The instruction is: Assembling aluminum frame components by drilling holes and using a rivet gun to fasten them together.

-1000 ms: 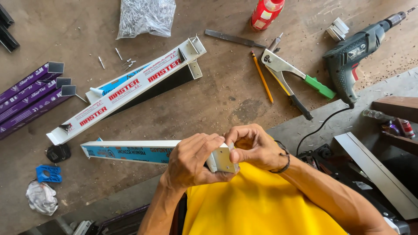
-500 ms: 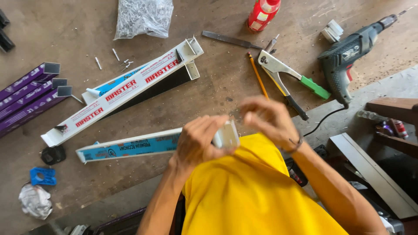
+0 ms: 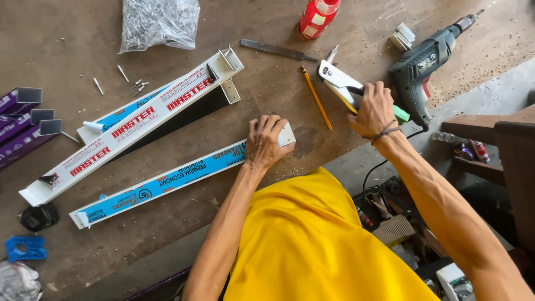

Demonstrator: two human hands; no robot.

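Observation:
My left hand (image 3: 266,142) presses down on the right end of a long blue-wrapped aluminium profile (image 3: 167,181) that lies flat on the brown workbench (image 3: 267,95). A small white bracket (image 3: 287,134) shows at that end, under my fingers. My right hand (image 3: 374,108) reaches out and closes around the handles of a white riveter with a green grip (image 3: 343,78), which rests on the bench beside a pencil (image 3: 316,97).
Two white and black wrapped profiles (image 3: 134,125) lie further left. A bag of rivets (image 3: 160,22), loose rivets (image 3: 131,83), a red can (image 3: 316,17), a flat file (image 3: 277,49), a green drill (image 3: 426,67) and purple profiles (image 3: 22,120) surround them. Scrap lies below the bench's edge.
Both hands were together at the profile's end, holding it up. Now the profile lies on the bench under my left hand, and my right hand has gone out to the riveter.

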